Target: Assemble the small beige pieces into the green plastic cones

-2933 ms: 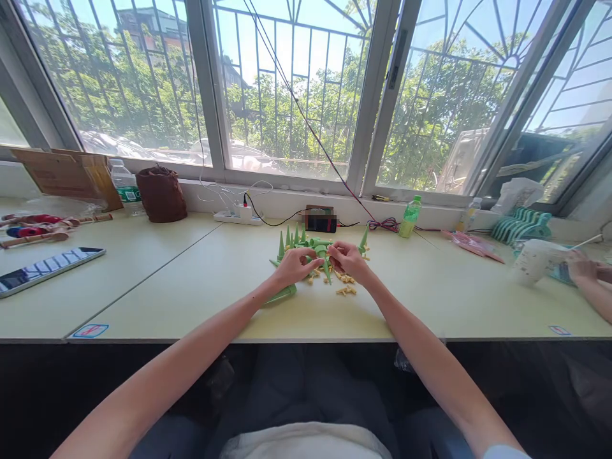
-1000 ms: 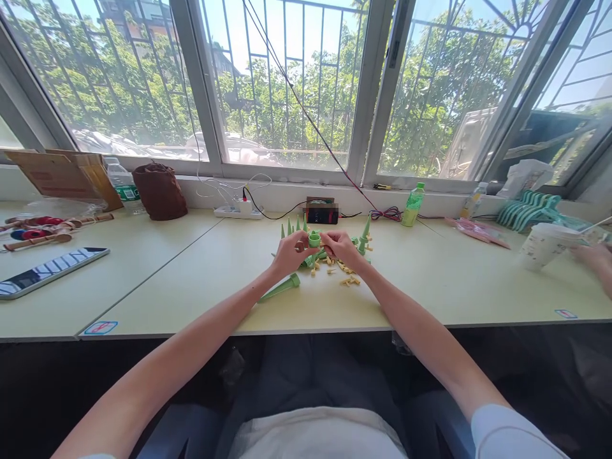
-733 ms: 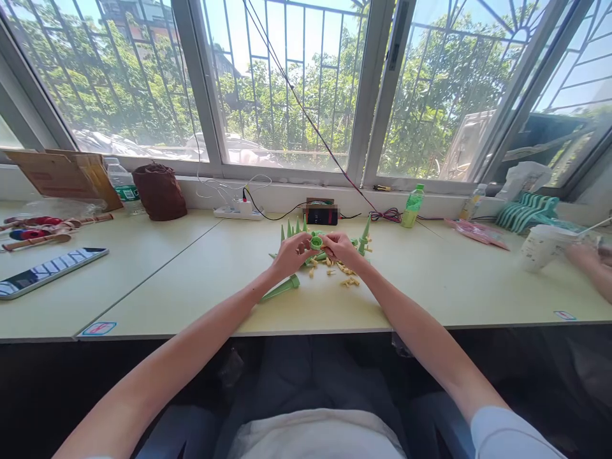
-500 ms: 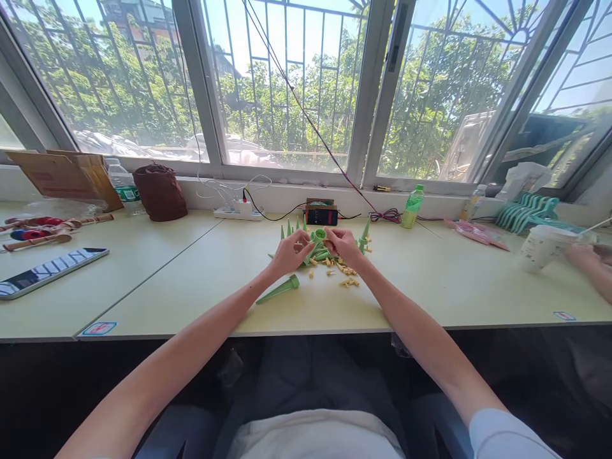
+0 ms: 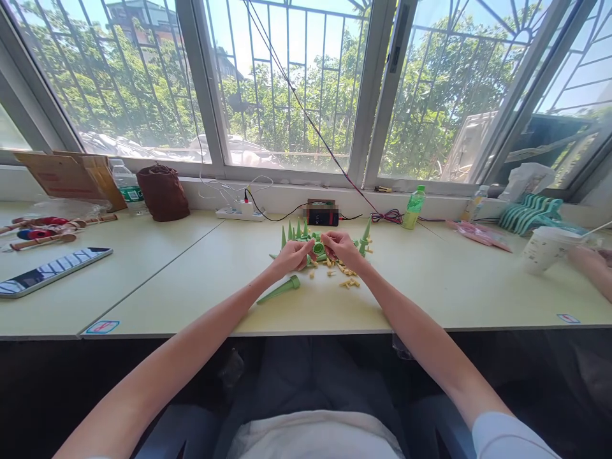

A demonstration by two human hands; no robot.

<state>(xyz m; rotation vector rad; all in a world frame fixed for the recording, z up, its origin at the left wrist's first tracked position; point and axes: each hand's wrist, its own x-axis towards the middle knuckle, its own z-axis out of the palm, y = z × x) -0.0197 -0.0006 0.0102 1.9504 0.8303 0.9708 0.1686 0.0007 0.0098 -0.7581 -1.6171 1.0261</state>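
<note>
Between my two hands is a green plastic plant watering spike (image 5: 319, 248), its round open end turned towards me. My left hand (image 5: 295, 255) is closed on its left side. From the right, my right hand (image 5: 343, 249) pinches at its rim; whether a small part is also in those fingers is hidden. Another green spike (image 5: 278, 290) lies on the table in front of my left hand. Behind my hands several green spikes (image 5: 299, 229) point upward. Small yellow plastic pieces (image 5: 350, 283) are scattered beneath and beside my right hand.
Behind the spikes a dark phone-like device (image 5: 323, 215) leans near the window sill. A power strip (image 5: 241, 212), a green bottle (image 5: 413, 207) and a brown pouch (image 5: 162, 192) stand along the back. A phone (image 5: 55, 273) lies left. Another person's hand (image 5: 593, 261) is beside a paper cup (image 5: 549, 248).
My hands have lowered slightly with the spike, and my left fingers have closed in around it. The view has shifted a little. The loose spike in front lies as before.
</note>
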